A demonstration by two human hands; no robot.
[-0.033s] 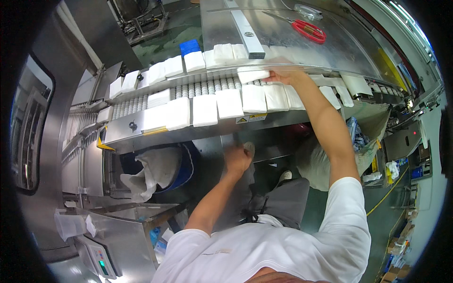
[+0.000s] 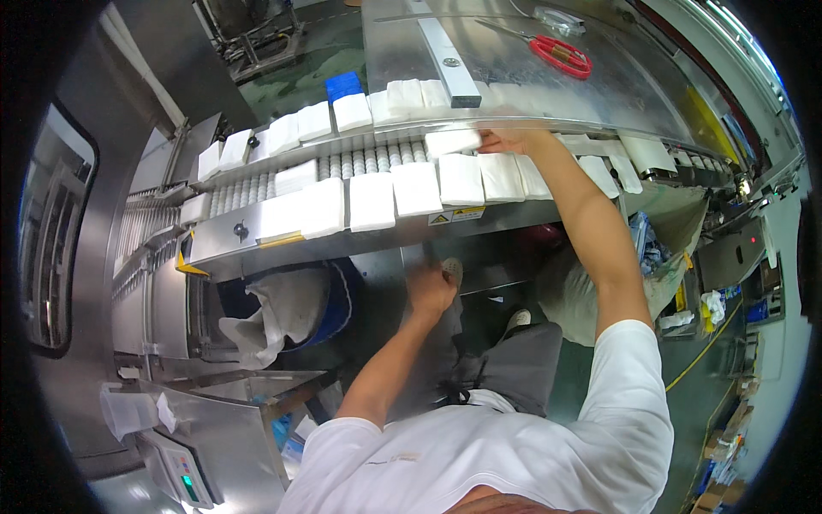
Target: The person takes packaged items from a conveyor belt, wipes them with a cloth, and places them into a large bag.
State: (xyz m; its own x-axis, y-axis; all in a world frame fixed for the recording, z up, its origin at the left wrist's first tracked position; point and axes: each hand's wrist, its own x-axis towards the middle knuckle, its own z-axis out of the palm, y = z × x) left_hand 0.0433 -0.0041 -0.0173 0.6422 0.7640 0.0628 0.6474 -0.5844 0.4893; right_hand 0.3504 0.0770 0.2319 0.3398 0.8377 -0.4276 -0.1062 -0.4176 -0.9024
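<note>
- White, soft-looking tissue pack (image 2: 452, 140), a flat rectangle, lies on the conveyor (image 2: 257, 224) with its long axis running along the belt, left to right.
- Right hand (image 2: 507, 140) reaches out at full arm's length to the pack's right end; the fingers lie on that end and seem to pinch it, though the grip itself is too small to make out.
- Left hand (image 2: 430, 289) hangs below the conveyor's front edge, fingers curled narrow around a small pale object that I cannot identify.
- Steel conveyor is a curved bed of ribbed white rollers with a brushed metal front wall and a small yellow label.
- More pads (image 2: 415, 188), square and puffy, sit side by side in a row along the conveyor's near lane, just in front of the held pack; a second row runs along the far lane.
- Beyond the conveyor a shiny steel desk (image 2: 514, 81) carries red-handled scissors (image 2: 561, 55).
- Below the conveyor's left part stands a blue bin (image 2: 342, 300), lined with a crumpled white bag (image 2: 274, 313).
- Under its right part a large pale sack (image 2: 574, 295) slumps on the floor, contents hidden.
</note>
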